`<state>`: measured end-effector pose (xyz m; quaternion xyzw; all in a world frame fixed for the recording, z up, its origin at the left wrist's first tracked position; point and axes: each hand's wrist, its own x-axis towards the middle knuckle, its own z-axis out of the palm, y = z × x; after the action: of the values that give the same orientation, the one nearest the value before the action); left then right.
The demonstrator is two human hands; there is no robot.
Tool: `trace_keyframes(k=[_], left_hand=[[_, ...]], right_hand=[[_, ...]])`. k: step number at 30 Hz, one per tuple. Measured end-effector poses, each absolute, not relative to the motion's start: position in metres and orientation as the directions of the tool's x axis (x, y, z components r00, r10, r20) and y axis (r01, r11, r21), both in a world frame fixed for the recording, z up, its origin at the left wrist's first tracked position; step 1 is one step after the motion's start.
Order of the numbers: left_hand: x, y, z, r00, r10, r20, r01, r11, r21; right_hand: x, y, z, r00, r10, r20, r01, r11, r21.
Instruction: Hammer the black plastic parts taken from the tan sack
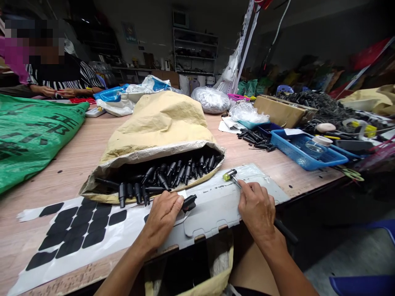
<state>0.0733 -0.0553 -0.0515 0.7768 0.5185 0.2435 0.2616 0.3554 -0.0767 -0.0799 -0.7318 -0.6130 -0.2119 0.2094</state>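
In our left grip [165,211] we pinch a black piece [189,202], plastic-looking, which pokes out to the right from under the thumb, its long axis running crosswise. Our right grip [256,205] is wrapped round a hammer [230,175] whose axis slants from what looks like its dark handle end, behind that grip, to the head, ahead and to the left of it. From the black piece, we see that head lying farther out and to the right, well apart, nearer our right grip. Its short barrel joins shiny metal to translucent yellow. Between our grips spreads a scuffed grey board [210,216]. Beyond our left grip, a crinkled tan sack [163,115] gapes over tubular black parts [162,179]; left of that grip, a white sheet [114,240] with round-cornered black squares [75,232] covers some wood-grained table [83,144].
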Motion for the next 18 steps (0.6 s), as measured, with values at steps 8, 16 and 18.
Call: trace_keyframes(k=[8,16,18], left_hand=[[0.081,-0.136,-0.044,0.563,0.826,0.025,0.562,-0.406,0.720],[0.085,-0.171,-0.119,0.266,0.874,-0.407,0.931,-0.123,0.345],[0.086,-0.171,-0.113,0.267,0.883,-0.385,0.923,-0.119,0.367]], right_hand=[[0.354,-0.080,-0.080,0.154,0.807,0.570,0.986,-0.159,-0.042],[0.354,-0.080,-0.079,0.153,0.813,0.562,0.986,-0.161,-0.035],[0.354,-0.080,-0.079,0.151,0.813,0.562,0.987,-0.160,-0.034]])
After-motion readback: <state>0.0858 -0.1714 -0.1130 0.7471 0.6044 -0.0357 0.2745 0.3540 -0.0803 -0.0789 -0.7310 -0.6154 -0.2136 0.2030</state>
